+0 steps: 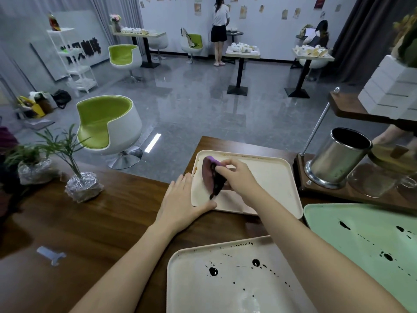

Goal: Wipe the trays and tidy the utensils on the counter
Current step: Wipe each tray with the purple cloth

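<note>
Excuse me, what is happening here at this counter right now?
A person is wiping the far cream tray with a purple cloth held in the right hand. The left hand lies flat against that tray's left edge, steadying it. The near cream tray and the green tray carry dark splatters, not yet wiped.

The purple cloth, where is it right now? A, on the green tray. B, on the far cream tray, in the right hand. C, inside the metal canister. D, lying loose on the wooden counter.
B: the right hand holds the purple cloth against the far cream tray, while the left hand rests on that tray's near-left edge.
</note>
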Available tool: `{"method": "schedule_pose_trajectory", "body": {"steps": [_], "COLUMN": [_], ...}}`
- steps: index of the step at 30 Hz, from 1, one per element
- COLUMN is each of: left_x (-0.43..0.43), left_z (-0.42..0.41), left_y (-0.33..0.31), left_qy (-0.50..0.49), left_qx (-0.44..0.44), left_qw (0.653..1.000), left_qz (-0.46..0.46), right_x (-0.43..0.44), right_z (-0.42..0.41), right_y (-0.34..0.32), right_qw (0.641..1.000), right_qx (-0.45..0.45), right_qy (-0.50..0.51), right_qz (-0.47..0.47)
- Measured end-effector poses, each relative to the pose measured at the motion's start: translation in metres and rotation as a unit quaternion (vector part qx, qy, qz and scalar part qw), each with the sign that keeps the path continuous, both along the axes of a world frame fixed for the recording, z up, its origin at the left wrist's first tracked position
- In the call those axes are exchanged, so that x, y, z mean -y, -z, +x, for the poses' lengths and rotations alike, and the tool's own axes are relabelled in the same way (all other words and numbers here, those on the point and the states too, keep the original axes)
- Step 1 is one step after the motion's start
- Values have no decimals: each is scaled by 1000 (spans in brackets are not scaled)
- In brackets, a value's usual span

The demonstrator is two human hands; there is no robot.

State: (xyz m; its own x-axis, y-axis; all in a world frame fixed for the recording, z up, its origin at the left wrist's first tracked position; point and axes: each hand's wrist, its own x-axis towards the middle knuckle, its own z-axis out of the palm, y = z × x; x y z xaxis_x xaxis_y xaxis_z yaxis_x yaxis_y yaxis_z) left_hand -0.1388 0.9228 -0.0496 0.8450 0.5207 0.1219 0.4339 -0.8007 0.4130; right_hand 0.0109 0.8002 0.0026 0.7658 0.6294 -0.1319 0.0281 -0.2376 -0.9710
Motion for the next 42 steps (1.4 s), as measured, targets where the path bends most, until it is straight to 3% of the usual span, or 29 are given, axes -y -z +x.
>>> {"method": "schedule_pose_trajectory", "body": {"steps": [1, 4, 7, 9, 11, 14, 18, 23, 30, 36, 42], "left_x": [1, 3, 3, 3, 2, 3, 3, 0, 0, 11, 14], "left_z": [-1, -2, -3, -2, -2, 0, -1, -1, 0, -5, -9], "left_y": [-2, -4, -5, -4, -3, -3, -4, -2, -1, -20, -28], "left_qy": [-2, -2, 3, 5, 4, 8, 10, 10, 12, -28, -31], "left_qx": [0, -9, -6, -3, -6, -9, -20, -27, -19, 45, 68], "left_qw": [1000, 1000, 1000, 1000, 1000, 1000, 1000, 999, 1000, 992, 987], "left_qz": [-7, -12, -7, -3, 3, 1, -5, -16, -19, -111, -141], "right_x": [1, 9, 12, 12, 12, 10, -14, -70, -29, -23, -14], "right_z": [2, 7, 8, 8, 9, 12, 18, 14, -4, -9, -17], "right_y": [0, 5, 8, 15, 21, 25, 22, 19, 21, 18, 24], "right_qw": [1000, 972, 940, 891, 846, 838, 831, 846, 810, 810, 816], "right_qx": [-7, 175, 319, 433, 483, 465, 476, 457, 498, 504, 497], "right_qy": [6, 31, 40, -33, -103, -122, -150, -96, -209, -215, -217], "right_qz": [-20, -151, -118, -133, -201, -258, -245, -259, -230, -210, -200]}}
